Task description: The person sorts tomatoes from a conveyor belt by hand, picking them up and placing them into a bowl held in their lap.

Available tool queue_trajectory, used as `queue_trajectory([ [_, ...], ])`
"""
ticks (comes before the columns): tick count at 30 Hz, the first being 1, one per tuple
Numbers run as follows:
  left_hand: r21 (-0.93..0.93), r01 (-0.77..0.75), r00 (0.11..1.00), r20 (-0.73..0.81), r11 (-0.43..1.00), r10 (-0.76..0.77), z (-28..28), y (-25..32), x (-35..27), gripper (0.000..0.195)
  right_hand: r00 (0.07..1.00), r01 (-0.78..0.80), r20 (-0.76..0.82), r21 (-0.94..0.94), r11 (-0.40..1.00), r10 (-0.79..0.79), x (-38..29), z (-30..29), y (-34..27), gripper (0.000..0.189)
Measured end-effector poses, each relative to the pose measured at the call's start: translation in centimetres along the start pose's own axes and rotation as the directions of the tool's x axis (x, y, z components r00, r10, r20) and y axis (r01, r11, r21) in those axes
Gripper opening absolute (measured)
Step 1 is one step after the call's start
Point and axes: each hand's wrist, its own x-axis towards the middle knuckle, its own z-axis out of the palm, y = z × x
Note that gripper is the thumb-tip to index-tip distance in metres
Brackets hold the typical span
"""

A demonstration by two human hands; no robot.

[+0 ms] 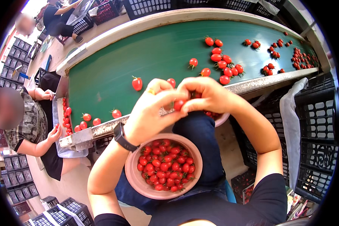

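Over the near edge of a green conveyor belt (107, 82), my two hands meet around a red cherry tomato (179, 105). My left hand (152, 110), with a ring and a black wristwatch, has its thumb and fingertips against it. My right hand (207, 94) pinches the same tomato from the other side; more red shows under its curled fingers, partly hidden. On my lap rests a pink bowl (131, 169) of cherry tomatoes (165, 166), many with green stems. Another tomato (171, 82) lies on the belt just beyond my fingers.
Loose tomatoes (224, 64) lie along the belt, with a denser group (301, 59) at its far right. A second bowl (221, 120) is partly hidden under my right arm. At the left end sits a co-worker (34, 121) holding tomatoes. Black plastic crates (316, 141) stand at right.
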Motion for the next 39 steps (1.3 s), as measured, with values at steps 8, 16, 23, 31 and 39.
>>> queue_trajectory([
  [8,-0.107,0.591,0.775,0.352,0.800,-0.525,-8.5,1.5,-13.2,0.022,0.925,-0.367,-0.051,0.140,0.920,0.377,-3.0,-2.4,-1.0,0.021],
  [16,-0.080,0.976,0.207,0.045,0.203,-0.977,-12.5,-6.5,-29.1,0.030,0.807,-0.341,-0.538,-0.084,0.936,0.246,-5.3,-12.2,3.3,0.025],
  [23,-0.081,0.941,0.337,0.144,0.328,-0.930,-11.2,-7.9,-31.0,0.048,0.863,-0.505,-0.397,-0.692,0.516,0.313,-1.6,-11.5,3.0,0.038],
  [31,-0.059,0.871,0.490,0.197,0.488,-0.850,-12.4,1.0,-23.0,0.034,0.873,-0.434,-0.177,0.142,0.890,0.454,-0.8,-14.3,4.4,0.034],
  [39,0.104,0.266,0.945,0.168,0.958,-0.280,-7.6,2.0,-6.2,0.022,0.990,-0.111,-0.046,-0.832,0.544,0.132,5.5,-7.6,1.8,0.024],
])
